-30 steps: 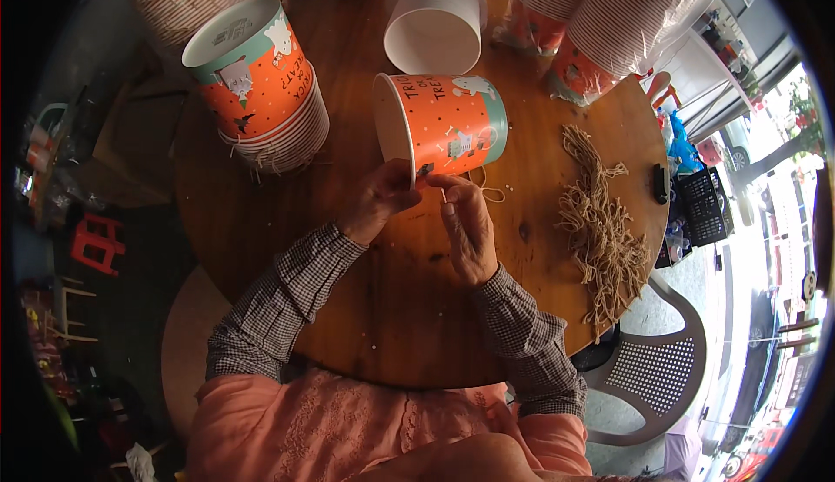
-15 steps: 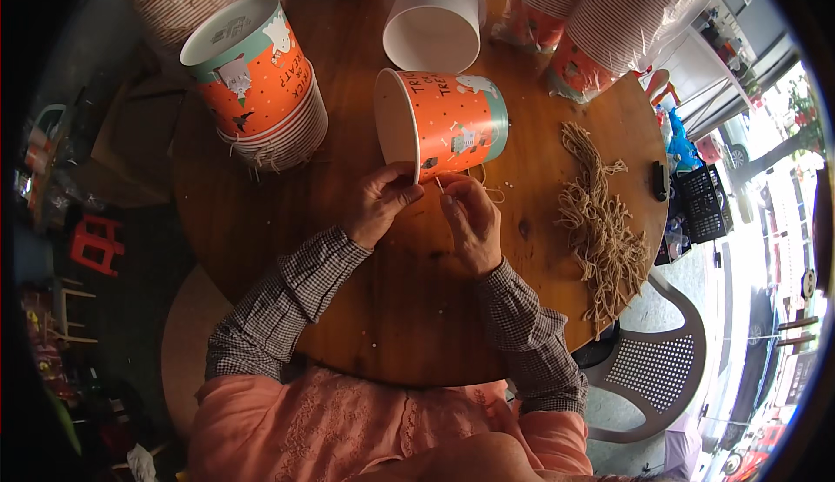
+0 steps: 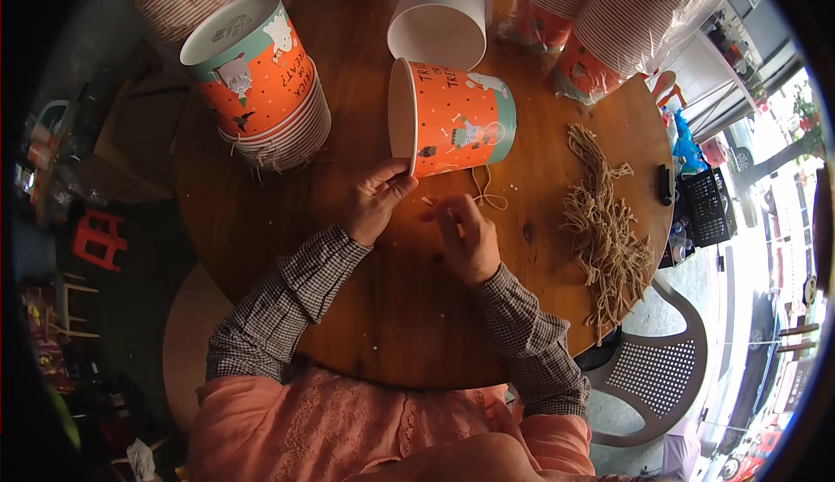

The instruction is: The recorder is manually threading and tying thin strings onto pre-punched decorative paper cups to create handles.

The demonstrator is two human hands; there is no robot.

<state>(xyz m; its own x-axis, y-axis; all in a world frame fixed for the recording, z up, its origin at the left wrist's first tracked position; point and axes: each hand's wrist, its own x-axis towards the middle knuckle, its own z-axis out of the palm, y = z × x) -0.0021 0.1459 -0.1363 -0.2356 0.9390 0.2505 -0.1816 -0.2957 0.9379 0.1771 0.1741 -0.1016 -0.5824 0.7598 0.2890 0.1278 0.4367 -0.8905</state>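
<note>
An orange paper bucket (image 3: 452, 125) with a green base band and cartoon figures lies on its side, its mouth to the left. My left hand (image 3: 376, 204) pinches the near edge of its white rim between thumb and fingers. Just below the bucket, apart from it, is my right hand (image 3: 470, 243), its fingers curled together; anything between the fingertips is too small to make out. A thin looped cord (image 3: 492, 199) hangs from the bucket's underside onto the table.
The round wooden table (image 3: 417, 343) carries a stack of matching buckets (image 3: 252, 82) at left and a heap of tan cords (image 3: 609, 230) at right. Behind stand a white-mouthed bucket (image 3: 439, 38) on its side and plastic-wrapped stacks (image 3: 639, 21). A grey chair (image 3: 652, 364) is at the right edge.
My right hand has drawn down from the rim, and the thin white piece at its fingertips no longer shows clearly. The bucket has tilted and shifted slightly right, still in my left hand.
</note>
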